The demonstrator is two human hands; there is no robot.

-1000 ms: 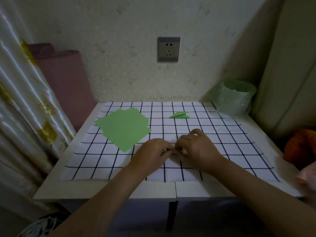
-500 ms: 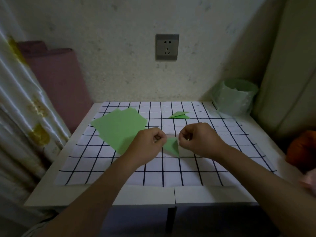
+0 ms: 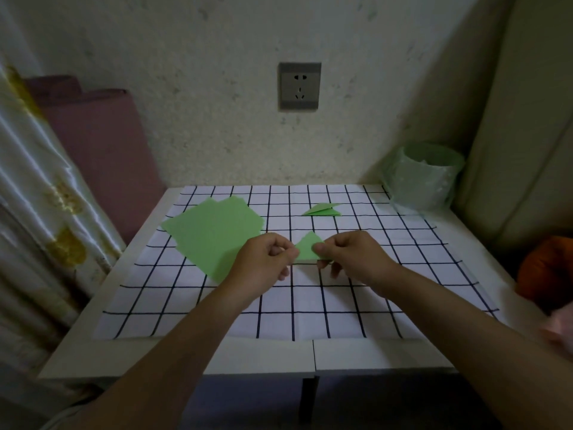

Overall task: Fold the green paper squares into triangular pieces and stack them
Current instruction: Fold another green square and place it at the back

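Observation:
I hold a small folded green triangle (image 3: 307, 248) in the air above the middle of the checked cloth (image 3: 279, 315). My left hand (image 3: 263, 265) pinches its left corner and my right hand (image 3: 353, 256) pinches its right side, so part of the piece is hidden by fingers. A loose pile of flat green paper squares (image 3: 214, 234) lies on the cloth to the left. Folded green triangular pieces (image 3: 322, 210) lie stacked near the far middle of the cloth.
A small white table (image 3: 235, 355) carries the cloth, with a wall and socket (image 3: 299, 85) behind. A bin lined with a green bag (image 3: 423, 176) stands at the far right corner. A curtain (image 3: 37, 193) hangs left; an orange object (image 3: 545, 268) sits right.
Both hands rose from pressing the paper flat on the cloth and now hold the folded triangle up. Since half a second ago the piece has turned from point-down to point-up.

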